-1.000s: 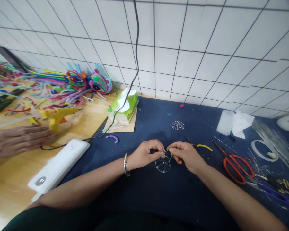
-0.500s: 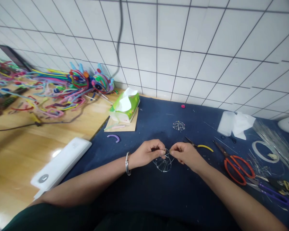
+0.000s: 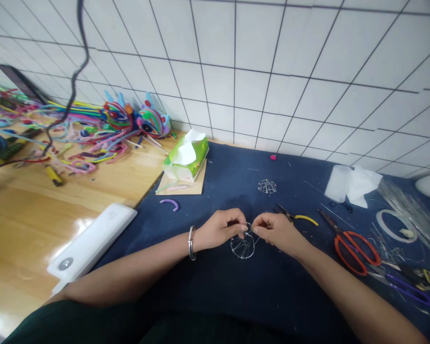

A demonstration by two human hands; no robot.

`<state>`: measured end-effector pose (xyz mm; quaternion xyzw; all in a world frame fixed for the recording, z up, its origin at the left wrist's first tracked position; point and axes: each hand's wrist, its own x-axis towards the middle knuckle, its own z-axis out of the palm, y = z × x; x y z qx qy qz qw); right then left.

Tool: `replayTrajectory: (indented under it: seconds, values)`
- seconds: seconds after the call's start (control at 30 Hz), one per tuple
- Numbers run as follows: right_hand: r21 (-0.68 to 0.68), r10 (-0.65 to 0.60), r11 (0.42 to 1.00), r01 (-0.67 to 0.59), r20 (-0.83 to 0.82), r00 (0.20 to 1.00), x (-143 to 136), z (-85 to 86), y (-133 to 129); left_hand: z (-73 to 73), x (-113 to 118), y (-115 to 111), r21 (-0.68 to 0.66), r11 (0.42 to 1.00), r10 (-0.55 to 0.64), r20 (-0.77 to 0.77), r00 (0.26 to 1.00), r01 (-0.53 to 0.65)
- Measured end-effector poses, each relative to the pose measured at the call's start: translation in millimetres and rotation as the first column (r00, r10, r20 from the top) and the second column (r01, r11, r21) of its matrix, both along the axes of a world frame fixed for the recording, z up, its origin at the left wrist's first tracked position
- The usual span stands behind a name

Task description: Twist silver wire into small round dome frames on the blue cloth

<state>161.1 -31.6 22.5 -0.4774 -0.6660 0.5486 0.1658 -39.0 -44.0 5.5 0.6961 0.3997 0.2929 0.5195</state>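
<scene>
Between my hands is a small round wire frame (image 3: pixel 242 248), made of thin silvery wire bent into loops. My left hand (image 3: pixel 224 228) pinches its upper left part between thumb and forefinger. On the other side, my right hand (image 3: pixel 272 230) pinches a thin wire at the frame's upper right; the exact spot is hidden by the fingertips. A second wire dome (image 3: pixel 267 186) with tiny coloured dots lies farther back on the dark blue cloth (image 3: pixel 215 296). Just beyond my right hand rest pliers with a yellow handle (image 3: pixel 306 219).
Orange-handled scissors (image 3: pixel 356 251), purple-handled scissors (image 3: pixel 408 289), a white wire coil (image 3: pixel 380 222) and a bundle of wires (image 3: pixel 412 210) lie at the right. A green tissue pack (image 3: pixel 197 160), a purple curved piece (image 3: pixel 170 204), a white device (image 3: pixel 93 241) and colourful pipe cleaners (image 3: pixel 89 148) are left.
The black cable has swung left, now hanging over the pipe cleaners. A blurred hand at the far left edge is gone from view. My hands keep nearly the same grip.
</scene>
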Motion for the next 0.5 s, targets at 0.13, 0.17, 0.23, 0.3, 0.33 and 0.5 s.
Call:
replayTrajectory:
  seconds: [0.13, 0.17, 0.23, 0.3, 0.33, 0.5]
  values:
    - [-0.025, -0.029, 0.999, 0.028, -0.018, 0.999, 1.8, 3.1, 1.3, 3.2, -1.3, 0.8, 0.044, 0.999, -0.025, -0.039, 0.999, 0.027]
    - [-0.034, -0.032, 0.999, 0.032, -0.020, 0.999, 2.1, 3.4, 1.7, 3.8, -1.6, 0.9, 0.050, 0.998, -0.033, -0.048, 0.998, 0.035]
    - [-0.042, -0.041, 0.998, 0.040, -0.022, 0.999, 2.4, 3.3, 2.2, 4.1, -2.1, 1.2, 0.057, 0.997, -0.047, -0.064, 0.997, 0.051]
    - [-0.045, -0.046, 0.998, 0.046, -0.019, 0.999, 2.5, 2.8, 2.4, 3.6, -2.4, 1.4, 0.059, 0.996, -0.059, -0.070, 0.996, 0.063]
    - [-0.046, -0.048, 0.998, 0.047, -0.017, 0.999, 2.6, 2.5, 2.5, 3.1, -2.5, 1.5, 0.057, 0.996, -0.064, -0.073, 0.995, 0.068]
    - [-0.059, -0.063, 0.996, 0.062, -0.009, 0.998, 3.7, 0.0, 3.6, 2.6, -2.2, 1.6, 0.070, 0.995, -0.059, -0.104, 0.993, 0.067]
